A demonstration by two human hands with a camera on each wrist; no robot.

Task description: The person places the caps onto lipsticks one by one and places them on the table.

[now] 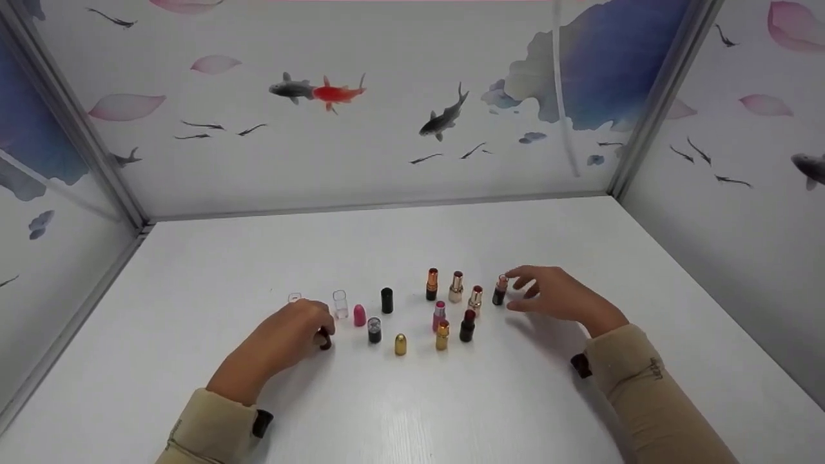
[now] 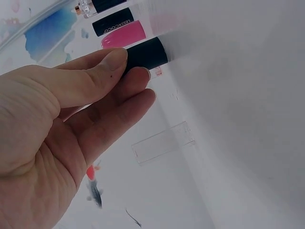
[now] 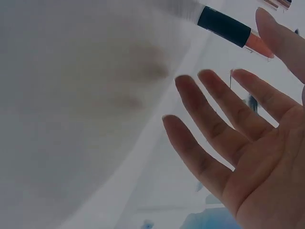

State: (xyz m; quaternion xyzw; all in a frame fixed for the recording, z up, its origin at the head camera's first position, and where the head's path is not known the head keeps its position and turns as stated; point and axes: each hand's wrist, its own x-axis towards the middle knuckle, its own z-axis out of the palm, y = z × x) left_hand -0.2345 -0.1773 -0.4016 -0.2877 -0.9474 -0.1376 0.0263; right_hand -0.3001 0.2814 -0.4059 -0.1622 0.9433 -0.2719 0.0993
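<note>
My left hand (image 1: 293,332) pinches a dark lipstick cap (image 2: 148,53) between thumb and fingers; the cap stands on or just above the white table. Beside it are a pink cap (image 1: 359,316) and a clear cap (image 1: 340,305). On the right side, my right hand (image 1: 553,293) has its fingers spread and holds nothing. Close to its thumb and fingertips stands an uncapped lipstick (image 3: 224,26) with a dark base and a peach-coloured tip. Whether a fingertip touches that lipstick, I cannot tell.
Several uncapped lipsticks, among them a gold one (image 1: 442,336) and a black one (image 1: 467,326), stand mid-table. Left of them are a black cap (image 1: 387,301), a clear-topped dark piece (image 1: 374,330) and a gold cap (image 1: 401,345). A fish-patterned wall (image 1: 361,161) closes the back.
</note>
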